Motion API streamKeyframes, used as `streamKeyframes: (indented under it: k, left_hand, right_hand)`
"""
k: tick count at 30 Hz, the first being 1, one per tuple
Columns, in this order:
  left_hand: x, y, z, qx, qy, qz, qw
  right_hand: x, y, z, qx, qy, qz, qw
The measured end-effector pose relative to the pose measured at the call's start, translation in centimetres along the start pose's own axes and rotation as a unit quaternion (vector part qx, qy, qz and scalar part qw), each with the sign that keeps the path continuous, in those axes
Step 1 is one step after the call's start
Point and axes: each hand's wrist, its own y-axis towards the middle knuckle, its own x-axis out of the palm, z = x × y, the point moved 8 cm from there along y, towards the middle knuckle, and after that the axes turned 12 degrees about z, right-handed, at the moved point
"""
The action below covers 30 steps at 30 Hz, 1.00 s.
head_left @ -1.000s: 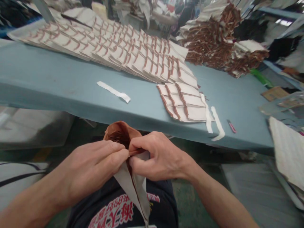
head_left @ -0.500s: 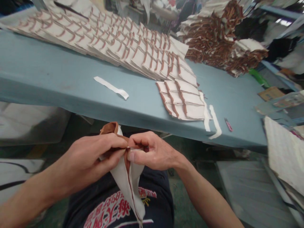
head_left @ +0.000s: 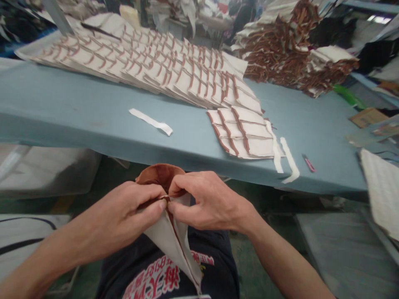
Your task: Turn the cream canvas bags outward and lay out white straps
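Both hands pinch one cream fabric piece with a brown edge (head_left: 174, 241) over my lap, below the table's front edge. My left hand (head_left: 124, 216) is closed on its left side, thumb and fingers pressed at the brown trim. My right hand (head_left: 205, 203) is closed on the right side, fingertips meeting the left hand's. The brown end (head_left: 160, 174) bulges up behind the fingers, and the cream part hangs down to a point.
A blue table (head_left: 62, 108) carries long overlapping rows of the same cream and brown pieces (head_left: 162, 70), a small group (head_left: 243, 133) near the front edge, white strips (head_left: 151, 121) and a small red tool (head_left: 309, 164). Heaps of pieces (head_left: 280, 45) lie at the back right.
The hands have stayed together on the piece, working along its brown trim. The brown end has opened out again above the fingers; the view has shifted slightly.
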Motion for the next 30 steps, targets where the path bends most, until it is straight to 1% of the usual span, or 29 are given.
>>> streamKeyframes:
  k: [1, 2, 3, 4, 6, 8, 10, 12, 13, 15, 17, 19, 21, 22, 23, 24, 26, 28, 30]
  left_hand:
    - [0.4, 0.0, 0.4, 0.023, 0.007, -0.027, 0.999]
    - [0.6, 0.0, 0.6, 0.039, 0.013, -0.036, 0.999]
    - [0.4, 0.0, 0.6, 0.046, 0.016, -0.023, 0.999]
    - [0.0, 0.0, 0.4, 0.043, 0.016, 0.01, 0.999]
    - [-0.7, -0.3, 0.0, 0.027, 0.008, 0.073, 0.997]
    - [-1.2, -0.8, -0.3, 0.008, -0.003, 0.131, 0.991]
    - [-1.4, -1.2, -0.5, -0.012, -0.009, 0.181, 0.983]
    - [-1.5, -1.6, -0.8, -0.038, -0.013, 0.223, 0.974]
    - [-1.4, -1.7, -1.2, -0.057, -0.02, 0.234, 0.97]
    - [-0.5, -2.1, -2.6, -0.109, -0.059, 0.227, 0.966]
    - [1.0, -2.6, -4.5, -0.174, -0.143, 0.189, 0.956]
    - [2.4, -3.4, -6.5, -0.237, -0.24, 0.167, 0.926]
    - [3.1, -4.2, -8.2, -0.282, -0.308, 0.178, 0.891]
    - [3.3, -4.5, -8.8, -0.298, -0.323, 0.184, 0.879]
    - [3.5, -4.6, -9.2, -0.309, -0.326, 0.186, 0.874]
    - [3.5, -4.6, -9.3, -0.313, -0.318, 0.185, 0.876]
    - [2.9, -4.3, -9.2, -0.295, -0.275, 0.189, 0.895]
    - [2.0, -3.8, -8.7, -0.256, -0.225, 0.195, 0.92]
    - [1.2, -3.4, -8.4, -0.22, -0.179, 0.202, 0.937]
  right_hand:
    - [-0.1, 0.2, -0.2, -0.016, -0.012, 0.017, 1.0]
    - [-0.3, 0.4, -0.5, -0.032, -0.016, 0.04, 0.999]
    - [-0.4, 0.6, -0.7, -0.046, -0.012, 0.07, 0.996]
    - [-0.6, 0.7, -0.8, -0.053, -0.001, 0.105, 0.993]
    - [-0.6, 0.7, -0.8, -0.044, 0.028, 0.171, 0.984]
    - [-0.1, 0.4, -0.2, -0.001, 0.046, 0.217, 0.975]
    - [0.7, 0.0, 0.7, 0.065, 0.05, 0.239, 0.968]
    - [1.7, -0.5, 1.6, 0.13, 0.064, 0.226, 0.963]
    - [2.2, -0.7, 1.9, 0.156, 0.077, 0.21, 0.962]
    - [3.0, -1.1, 2.5, 0.185, 0.108, 0.179, 0.96]
    - [3.4, -1.4, 2.8, 0.191, 0.144, 0.159, 0.958]
    - [3.7, -1.7, 2.9, 0.181, 0.193, 0.141, 0.954]
    - [4.3, -1.9, 3.1, 0.175, 0.234, 0.119, 0.949]
    - [4.7, -2.1, 3.2, 0.178, 0.245, 0.109, 0.947]
    - [5.1, -2.2, 3.4, 0.183, 0.249, 0.101, 0.946]
    - [5.4, -2.2, 3.7, 0.19, 0.249, 0.097, 0.945]
    - [6.0, -2.2, 4.3, 0.202, 0.249, 0.105, 0.941]
    - [6.5, -1.9, 4.8, 0.212, 0.249, 0.112, 0.938]
    - [6.9, -1.5, 5.1, 0.216, 0.241, 0.108, 0.94]
